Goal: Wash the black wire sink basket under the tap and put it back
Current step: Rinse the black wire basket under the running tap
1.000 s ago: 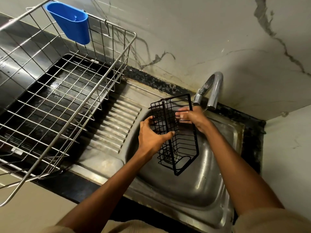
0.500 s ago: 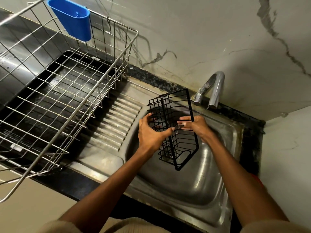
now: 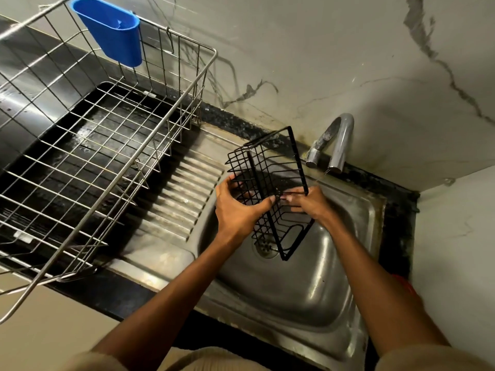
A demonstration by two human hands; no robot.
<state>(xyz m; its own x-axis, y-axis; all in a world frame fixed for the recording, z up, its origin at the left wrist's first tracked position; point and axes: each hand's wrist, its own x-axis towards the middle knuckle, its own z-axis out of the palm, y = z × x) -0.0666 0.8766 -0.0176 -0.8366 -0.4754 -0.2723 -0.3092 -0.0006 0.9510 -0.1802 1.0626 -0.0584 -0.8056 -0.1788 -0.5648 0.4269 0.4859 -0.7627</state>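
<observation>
Both hands hold the black wire sink basket (image 3: 270,188) up on end above the steel sink (image 3: 308,298), its lower corner hanging over the drain (image 3: 263,247). The left hand (image 3: 237,210) grips the basket's left side, fingers (image 3: 230,183) curled round the outer wires and the thumb laid across the front bar, its tip close to the fingers of the other hand. The right hand (image 3: 310,203) pinches the wires near the right-hand frame bar, fingers (image 3: 290,198) bunched together and reaching in among the mesh (how far they pass through cannot be told). Beyond the right fingers, up against the marbled wall, stands the curved chrome tap (image 3: 338,143), its mouth just past the basket's top right edge; a thin thread of water shows below it. To the outside of the left fingers lies the ribbed drainboard (image 3: 174,194), and farther that way a large steel wire dish rack (image 3: 107,145) sits on the dark desk (image 3: 107,293), with a blue plastic cup (image 3: 112,33) hooked on its back rim.
</observation>
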